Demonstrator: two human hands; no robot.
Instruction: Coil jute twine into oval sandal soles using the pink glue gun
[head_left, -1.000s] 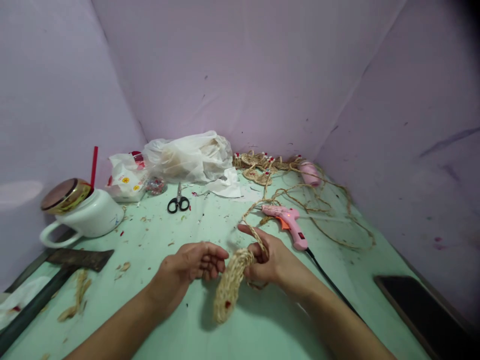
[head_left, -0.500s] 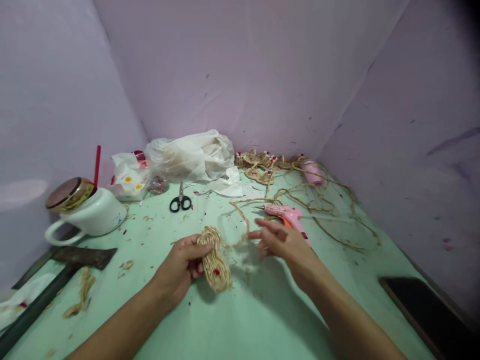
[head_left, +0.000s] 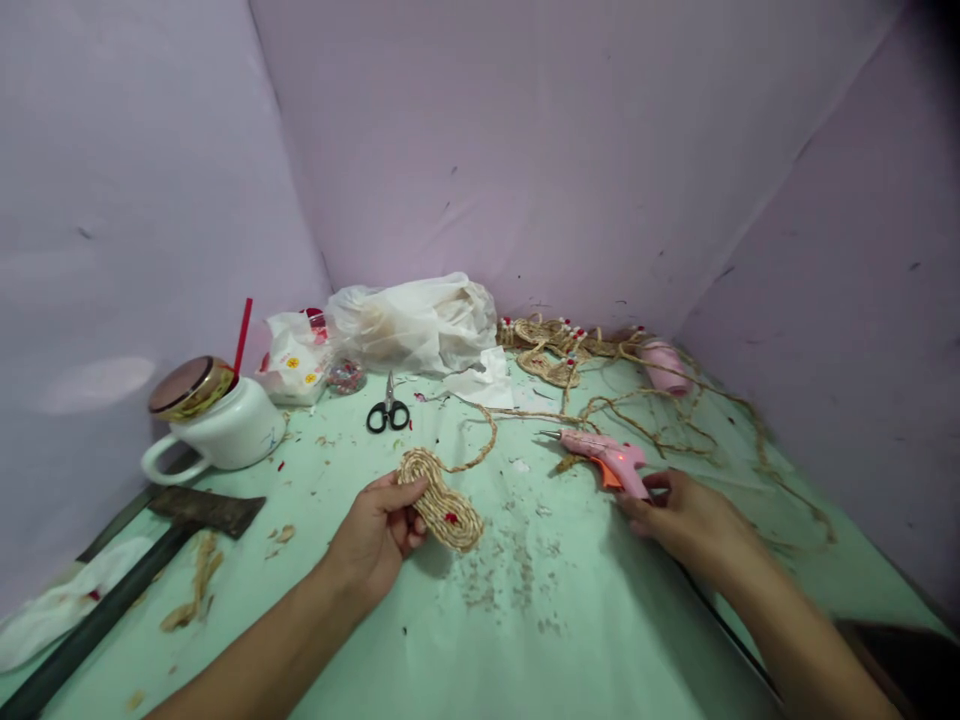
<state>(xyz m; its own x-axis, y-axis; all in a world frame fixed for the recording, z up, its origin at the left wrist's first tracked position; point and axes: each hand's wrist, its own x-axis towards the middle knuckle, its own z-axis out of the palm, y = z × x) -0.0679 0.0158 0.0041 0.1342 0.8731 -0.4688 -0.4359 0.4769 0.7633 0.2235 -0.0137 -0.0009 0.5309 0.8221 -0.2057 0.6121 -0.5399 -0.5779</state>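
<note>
Pinched between the thumb and fingers of my left hand (head_left: 379, 530) is a coiled twine sole (head_left: 444, 498), tan and oblong, with a small red spot near its lower end. A loose braided twine strand (head_left: 491, 440) runs from its top edge and bends back over the table. My right hand (head_left: 686, 515) is closed round the handle end of a pink hot glue gun (head_left: 611, 455). The gun has an orange trigger, a small glowing light and a metal nozzle pointing left. Some of the fingers on the handle are hidden.
Scissors (head_left: 388, 408), a white plastic bag (head_left: 420, 320) and a white mug (head_left: 225, 430) with a jar on it stand behind to the left. A hammer-like tool (head_left: 202, 510) lies at left. Finished twine pieces (head_left: 551, 365) and a pink spool (head_left: 664, 365) are at the back.
My right hand has moved right from beside the twine strand to the glue gun's handle and closed on it. My left hand still holds the sole, now tilted more sideways. The view has shifted.
</note>
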